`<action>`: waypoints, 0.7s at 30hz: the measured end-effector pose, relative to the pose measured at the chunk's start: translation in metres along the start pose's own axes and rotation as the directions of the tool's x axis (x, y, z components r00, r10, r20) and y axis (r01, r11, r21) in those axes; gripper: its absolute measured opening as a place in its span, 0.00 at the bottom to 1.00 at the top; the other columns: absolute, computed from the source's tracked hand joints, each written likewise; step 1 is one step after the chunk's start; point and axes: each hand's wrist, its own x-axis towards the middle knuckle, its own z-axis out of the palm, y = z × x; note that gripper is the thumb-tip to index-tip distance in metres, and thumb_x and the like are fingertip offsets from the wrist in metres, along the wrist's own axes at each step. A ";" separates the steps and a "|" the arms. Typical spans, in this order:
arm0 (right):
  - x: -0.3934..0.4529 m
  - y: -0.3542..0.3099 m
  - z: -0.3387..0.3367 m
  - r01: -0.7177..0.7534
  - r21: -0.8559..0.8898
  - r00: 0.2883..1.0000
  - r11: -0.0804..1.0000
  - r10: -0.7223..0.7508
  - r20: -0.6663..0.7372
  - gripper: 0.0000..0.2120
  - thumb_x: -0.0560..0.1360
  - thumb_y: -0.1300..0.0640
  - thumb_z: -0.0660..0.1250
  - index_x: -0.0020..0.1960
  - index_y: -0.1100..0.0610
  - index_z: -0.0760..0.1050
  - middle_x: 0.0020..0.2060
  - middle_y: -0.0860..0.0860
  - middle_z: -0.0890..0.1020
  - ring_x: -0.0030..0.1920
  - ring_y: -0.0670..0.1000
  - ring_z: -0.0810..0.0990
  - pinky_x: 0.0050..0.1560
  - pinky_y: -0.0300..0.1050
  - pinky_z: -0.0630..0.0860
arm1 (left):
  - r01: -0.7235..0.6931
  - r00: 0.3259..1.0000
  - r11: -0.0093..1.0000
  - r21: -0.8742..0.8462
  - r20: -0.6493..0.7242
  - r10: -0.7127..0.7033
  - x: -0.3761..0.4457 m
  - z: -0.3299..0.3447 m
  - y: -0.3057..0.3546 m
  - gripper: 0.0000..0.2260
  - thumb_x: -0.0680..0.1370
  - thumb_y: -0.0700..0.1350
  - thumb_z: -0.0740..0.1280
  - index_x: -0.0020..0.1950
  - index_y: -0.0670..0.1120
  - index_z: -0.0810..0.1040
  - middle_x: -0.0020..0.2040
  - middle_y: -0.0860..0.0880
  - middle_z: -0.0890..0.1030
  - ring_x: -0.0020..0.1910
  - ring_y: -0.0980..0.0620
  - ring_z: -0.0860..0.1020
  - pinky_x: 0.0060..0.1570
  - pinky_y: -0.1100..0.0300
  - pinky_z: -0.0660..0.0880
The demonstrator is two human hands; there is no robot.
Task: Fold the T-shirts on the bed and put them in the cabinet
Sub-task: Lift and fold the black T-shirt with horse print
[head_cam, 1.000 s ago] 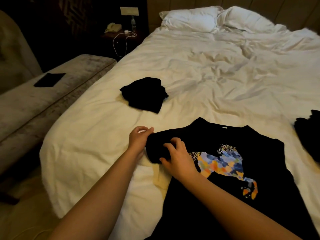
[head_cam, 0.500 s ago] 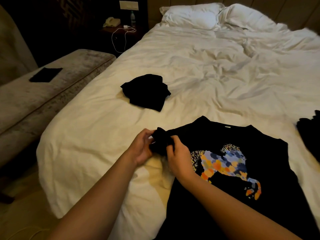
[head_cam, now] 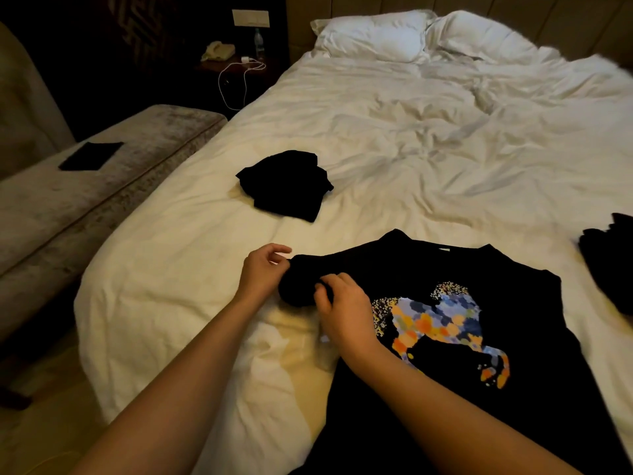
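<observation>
While the view is read from left to right, an upholstered bench point(head_cam: 102, 186) is noted at the far left, carrying a flat dark rectangular item point(head_cam: 90, 156). Behind it, a nightstand point(head_cam: 236, 68) is seen with a telephone point(head_cam: 218, 50), a small bottle point(head_cam: 259, 46) and a white cable point(head_cam: 236, 80) hanging over its edge. The bed point(head_cam: 394, 138) is covered by a rumpled white duvet, with two pillows point(head_cam: 373, 36) at its head. A crumpled black garment point(head_cam: 286, 184) is recorded on the duvet, well apart from the hands. The left hand point(head_cam: 262, 274) is placed at the tip of the left sleeve of the black horse-print T-shirt point(head_cam: 462, 337); its grip appears pinched on the sleeve edge with the other fingers loosely curled, though the contact is partly hidden. The right hand point(head_cam: 342, 308) is set just beside it, its grip clamped on bunched sleeve fabric. The T-shirt is laid print-up on the near end of the bed. Another black garment point(head_cam: 609, 258) is cut off by the right edge.
</observation>
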 end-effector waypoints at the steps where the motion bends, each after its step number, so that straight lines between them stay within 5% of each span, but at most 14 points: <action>1: 0.001 0.000 -0.004 -0.008 0.030 1.000 1.000 0.009 -0.025 0.11 0.80 0.55 0.63 0.57 0.57 0.81 0.48 0.51 0.79 0.47 0.51 0.78 0.47 0.45 0.74 | -0.036 0.999 0.998 0.060 0.003 0.035 -0.001 0.000 0.005 0.10 0.75 0.38 0.68 0.51 0.50 0.83 0.40 0.48 0.82 0.38 0.51 0.79 0.40 0.59 0.76; 5: 0.007 0.003 -0.027 -0.159 0.243 0.982 0.957 0.179 -0.062 0.13 0.78 0.57 0.64 0.35 0.54 0.74 0.28 0.47 0.74 0.30 0.44 0.72 0.32 0.41 0.68 | -0.088 0.996 0.995 0.042 -0.003 0.088 0.004 0.019 0.044 0.06 0.77 0.40 0.67 0.49 0.50 0.82 0.33 0.48 0.77 0.31 0.51 0.74 0.33 0.59 0.70; 7: 0.014 0.013 -0.042 -0.321 0.458 0.918 0.829 0.391 -0.063 0.14 0.78 0.58 0.64 0.35 0.60 0.73 0.26 0.52 0.73 0.27 0.45 0.73 0.30 0.50 0.77 | -0.047 0.998 0.998 -0.050 0.028 0.048 0.005 0.041 0.075 0.05 0.78 0.40 0.67 0.49 0.48 0.82 0.36 0.48 0.78 0.32 0.52 0.74 0.33 0.59 0.70; 11: 0.019 0.056 -0.078 -0.530 0.707 0.695 0.469 0.718 0.045 0.14 0.82 0.58 0.60 0.39 0.60 0.75 0.32 0.59 0.79 0.30 0.55 0.79 0.31 0.47 0.80 | 0.093 0.906 0.936 -0.338 0.419 0.061 -0.007 0.082 0.130 0.08 0.82 0.46 0.65 0.56 0.44 0.80 0.43 0.45 0.83 0.39 0.47 0.82 0.37 0.60 0.78; 14: 0.003 0.102 -0.096 -0.640 0.605 0.650 0.474 0.753 0.098 0.14 0.82 0.58 0.59 0.40 0.62 0.71 0.33 0.60 0.78 0.30 0.57 0.77 0.32 0.46 0.75 | 0.124 0.942 0.938 -0.324 0.335 -0.009 -0.011 0.104 0.118 0.10 0.82 0.47 0.64 0.52 0.42 0.80 0.44 0.43 0.82 0.39 0.48 0.81 0.39 0.58 0.78; 16: -0.008 0.132 -0.100 -0.666 0.554 0.652 0.499 0.750 0.110 0.14 0.82 0.58 0.59 0.38 0.61 0.69 0.31 0.60 0.73 0.29 0.55 0.71 0.32 0.51 0.70 | 0.161 0.966 0.981 -0.104 0.219 -0.135 -0.006 0.120 0.086 0.11 0.81 0.49 0.66 0.51 0.42 0.78 0.49 0.41 0.81 0.42 0.46 0.80 0.43 0.54 0.76; 18: -0.009 0.150 -0.102 -0.662 0.484 0.664 0.572 0.748 0.024 0.17 0.80 0.54 0.61 0.33 0.58 0.69 0.27 0.57 0.73 0.29 0.55 0.70 0.33 0.58 0.71 | 0.283 0.940 0.945 0.165 0.147 -0.307 -0.007 0.127 0.057 0.22 0.78 0.55 0.67 0.62 0.38 0.75 0.59 0.38 0.79 0.55 0.40 0.79 0.52 0.51 0.76; 20: -0.002 0.151 -0.106 -0.642 0.442 0.693 0.626 0.721 -0.016 0.16 0.79 0.50 0.62 0.36 0.58 0.72 0.30 0.56 0.76 0.31 0.56 0.75 0.36 0.63 0.77 | 0.436 0.882 0.883 0.177 0.111 -0.458 -0.008 0.134 0.041 0.32 0.76 0.60 0.66 0.68 0.36 0.71 0.62 0.36 0.77 0.57 0.37 0.78 0.53 0.50 0.78; 21: 0.004 0.148 -0.108 -0.625 0.430 0.718 0.652 0.696 -0.011 0.14 0.80 0.49 0.63 0.42 0.57 0.74 0.34 0.55 0.78 0.33 0.54 0.77 0.39 0.60 0.78 | 0.479 0.863 0.873 0.094 0.128 -0.488 -0.010 0.136 0.041 0.30 0.76 0.59 0.66 0.65 0.36 0.72 0.57 0.37 0.79 0.52 0.38 0.80 0.44 0.53 0.78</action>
